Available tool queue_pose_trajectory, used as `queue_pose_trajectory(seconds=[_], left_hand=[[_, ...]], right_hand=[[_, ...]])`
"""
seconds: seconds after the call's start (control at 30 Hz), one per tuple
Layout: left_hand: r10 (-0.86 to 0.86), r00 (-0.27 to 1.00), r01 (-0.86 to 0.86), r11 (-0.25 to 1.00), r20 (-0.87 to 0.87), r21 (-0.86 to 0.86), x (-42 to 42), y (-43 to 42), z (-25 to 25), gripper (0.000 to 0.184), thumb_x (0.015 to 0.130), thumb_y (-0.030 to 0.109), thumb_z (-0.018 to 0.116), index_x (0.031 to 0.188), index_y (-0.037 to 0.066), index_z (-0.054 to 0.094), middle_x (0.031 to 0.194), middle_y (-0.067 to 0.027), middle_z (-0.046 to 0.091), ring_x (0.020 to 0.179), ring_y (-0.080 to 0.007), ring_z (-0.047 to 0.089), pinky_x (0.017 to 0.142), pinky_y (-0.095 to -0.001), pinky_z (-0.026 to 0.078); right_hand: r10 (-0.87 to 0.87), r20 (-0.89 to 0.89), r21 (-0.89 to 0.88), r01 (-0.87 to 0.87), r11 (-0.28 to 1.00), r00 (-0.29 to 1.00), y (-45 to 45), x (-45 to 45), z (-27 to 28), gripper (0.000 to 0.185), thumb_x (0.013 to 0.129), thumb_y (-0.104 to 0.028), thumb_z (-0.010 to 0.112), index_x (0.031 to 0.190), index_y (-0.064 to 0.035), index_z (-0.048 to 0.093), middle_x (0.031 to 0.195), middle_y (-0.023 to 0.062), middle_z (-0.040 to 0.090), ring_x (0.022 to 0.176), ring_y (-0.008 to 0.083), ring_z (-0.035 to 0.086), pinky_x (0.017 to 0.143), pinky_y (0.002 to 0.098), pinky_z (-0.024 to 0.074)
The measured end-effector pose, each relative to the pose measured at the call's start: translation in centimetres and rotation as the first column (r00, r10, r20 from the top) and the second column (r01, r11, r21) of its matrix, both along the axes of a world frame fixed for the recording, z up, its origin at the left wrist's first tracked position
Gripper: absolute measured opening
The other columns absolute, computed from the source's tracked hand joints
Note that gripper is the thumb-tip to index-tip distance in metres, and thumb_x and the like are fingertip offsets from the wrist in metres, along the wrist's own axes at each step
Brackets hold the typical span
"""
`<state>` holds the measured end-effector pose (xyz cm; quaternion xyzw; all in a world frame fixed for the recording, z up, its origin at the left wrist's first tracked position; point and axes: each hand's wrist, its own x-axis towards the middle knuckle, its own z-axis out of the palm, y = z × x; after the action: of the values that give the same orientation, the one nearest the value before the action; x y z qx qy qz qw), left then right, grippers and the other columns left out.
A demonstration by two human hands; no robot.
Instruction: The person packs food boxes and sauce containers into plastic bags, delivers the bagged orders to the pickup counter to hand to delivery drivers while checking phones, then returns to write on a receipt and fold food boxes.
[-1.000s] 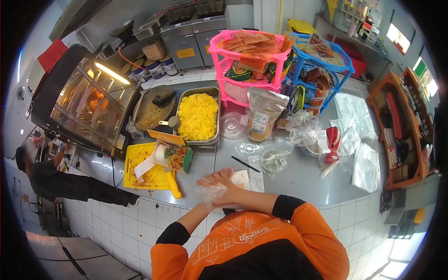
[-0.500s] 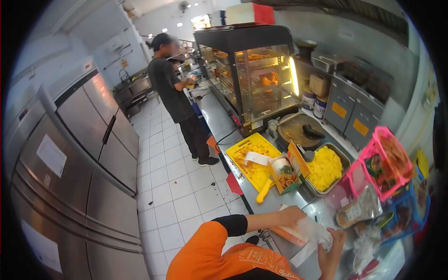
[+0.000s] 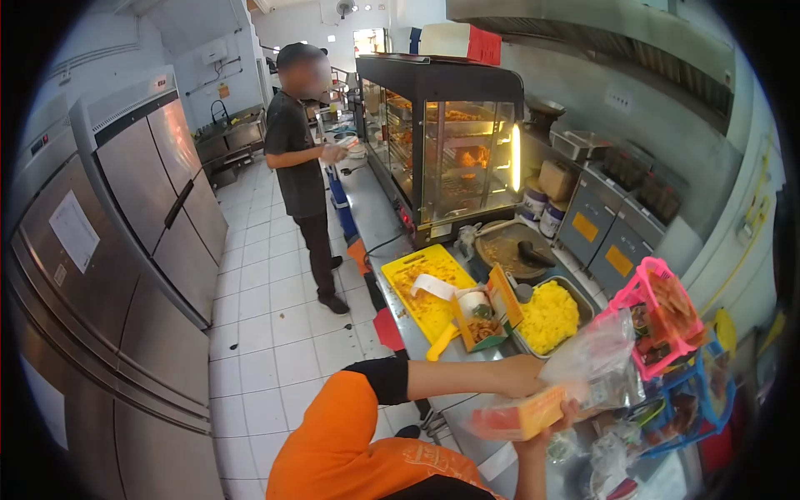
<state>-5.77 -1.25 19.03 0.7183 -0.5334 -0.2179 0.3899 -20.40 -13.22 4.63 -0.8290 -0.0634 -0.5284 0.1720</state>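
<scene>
My left hand [image 3: 527,377] is at the lower edge of a blurred clear plastic bag [image 3: 593,350], closed on it, with fingertips partly hidden. Just below, my right hand [image 3: 560,417] grips the end of a flat orange and yellow box [image 3: 525,414]. An open food box [image 3: 482,327] with a wrapped white portion and brown food stands beyond my left forearm. Beside that lies a yellow cutting board [image 3: 417,275] with crumbs, and a yellow-handled tool [image 3: 442,343] rests at its near edge. A metal tray holds yellow food [image 3: 548,317].
A co-worker [image 3: 300,167] stands further along the counter, by the glass warming cabinet [image 3: 467,158]. Pink [image 3: 667,350] and blue [image 3: 712,387] basket racks stand at the right. A pan [image 3: 510,248] sits behind the tray. Steel refrigerators [image 3: 158,183] line the left side.
The view has swung left. My hands were clasped with clear plastic between them; now they are apart, and the right hand has taken hold of the orange and yellow box, which is raised.
</scene>
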Motion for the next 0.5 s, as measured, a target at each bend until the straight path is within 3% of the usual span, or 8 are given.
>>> queue_pose_trajectory(seconds=[0.03, 0.13, 0.23, 0.33, 0.37, 0.4, 0.43, 0.5], left_hand=[[0.085, 0.985, -0.113, 0.975, 0.148, 0.194, -0.1, -0.1, 1.3, 0.03, 0.076, 0.028, 0.062, 0.093, 0.004, 0.067, 0.088, -0.0233, 0.067, 0.085, -0.0416, 0.064, 0.074, -0.0452, 0.051], [-0.116, 0.906, 0.126, 0.992, 0.408, 0.004, 1.3, 1.0, 2.5, 0.03, 0.069, 0.028, 0.068, 0.088, 0.005, 0.068, 0.078, -0.0205, 0.066, 0.077, -0.0405, 0.065, 0.068, -0.046, 0.051], [-0.347, 0.777, 0.266, 0.937, 0.526, 0.225, 2.2, 0.3, -0.1, 0.034, 0.065, 0.026, 0.072, 0.092, 0.006, 0.068, 0.079, -0.0191, 0.066, 0.077, -0.0387, 0.064, 0.069, -0.0462, 0.05], [-0.267, 0.88, 0.322, 0.943, 0.393, -0.079, 3.0, 2.3, -2.9, 0.03, 0.063, 0.017, 0.072, 0.091, 0.006, 0.065, 0.086, -0.0185, 0.067, 0.08, -0.0396, 0.064, 0.071, -0.0467, 0.051], [-0.217, 0.913, 0.253, 0.965, 0.346, -0.062, 3.2, 3.3, -4.0, 0.033, 0.064, 0.017, 0.072, 0.094, 0.007, 0.064, 0.089, -0.018, 0.067, 0.082, -0.0387, 0.064, 0.072, -0.0463, 0.051], [-0.179, 0.937, 0.2, 0.979, 0.301, -0.039, 3.3, 4.3, -4.3, 0.035, 0.065, 0.017, 0.073, 0.097, 0.008, 0.064, 0.092, -0.0176, 0.067, 0.084, -0.0378, 0.064, 0.073, -0.0459, 0.051], [-0.129, 0.944, 0.133, 0.991, 0.305, 0.006, 3.3, 5.4, -4.6, 0.036, 0.065, 0.019, 0.074, 0.098, 0.009, 0.064, 0.091, -0.0165, 0.067, 0.085, -0.0369, 0.064, 0.075, -0.0456, 0.051], [-0.097, 0.946, 0.059, 0.99, 0.308, 0.13, 3.2, 6.5, -6.0, 0.036, 0.066, 0.021, 0.075, 0.099, 0.01, 0.063, 0.088, -0.0143, 0.066, 0.086, -0.0347, 0.064, 0.076, -0.0437, 0.051]], right_hand=[[0.103, -0.174, 0.271, -0.053, 0.961, 0.979, 0.2, -0.4, -1.7, 0.081, 0.084, -0.046, 0.066, 0.146, -0.0327, 0.015, 0.145, 0.0216, 0.028, 0.128, 0.0499, 0.032, 0.102, 0.064, 0.0318], [0.45, -0.435, 0.789, 0.089, 0.608, 0.78, 1.2, -0.5, -4.5, 0.069, 0.086, -0.047, 0.063, 0.14, -0.0233, 0.026, 0.135, 0.0198, 0.038, 0.118, 0.0436, 0.042, 0.093, 0.059, 0.0395], [0.687, -0.341, 0.94, 0.217, 0.264, 0.641, 1.4, -1.7, -4.9, 0.06, 0.088, -0.047, 0.06, 0.134, -0.0139, 0.038, 0.126, 0.018, 0.048, 0.108, 0.0374, 0.051, 0.084, 0.0541, 0.0472], [0.858, -0.206, 0.935, 0.354, 0.03, 0.47, -2.0, -4.0, -1.5, 0.057, 0.091, -0.047, 0.057, 0.127, -0.0045, 0.049, 0.117, 0.0161, 0.058, 0.097, 0.0311, 0.061, 0.075, 0.0492, 0.055], [0.839, -0.194, 0.952, 0.303, 0.037, 0.508, -3.9, -4.7, 0.5, 0.057, 0.091, -0.047, 0.056, 0.125, -0.0013, 0.053, 0.114, 0.0155, 0.061, 0.094, 0.029, 0.064, 0.072, 0.0475, 0.0575], [0.65, -0.234, 0.957, 0.052, 0.286, 0.723, -5.4, -4.8, 2.6, 0.049, 0.091, -0.04, 0.061, 0.122, -0.0028, 0.053, 0.104, 0.0107, 0.064, 0.08, 0.0212, 0.065, 0.066, 0.0332, 0.0561], [0.456, -0.136, 0.973, 0.031, 0.229, 0.88, -7.4, -4.9, 5.3, 0.041, 0.093, -0.041, 0.06, 0.109, -0.0032, 0.058, 0.089, 0.0055, 0.063, 0.072, 0.0152, 0.061, 0.061, 0.0259, 0.05], [0.196, -0.178, 0.848, 0.049, 0.528, 0.964, -15.5, -6.6, 6.1, 0.025, 0.1, -0.028, 0.051, 0.101, -0.0043, 0.061, 0.081, 0.002, 0.057, 0.071, 0.0111, 0.052, 0.062, 0.0232, 0.0404]])
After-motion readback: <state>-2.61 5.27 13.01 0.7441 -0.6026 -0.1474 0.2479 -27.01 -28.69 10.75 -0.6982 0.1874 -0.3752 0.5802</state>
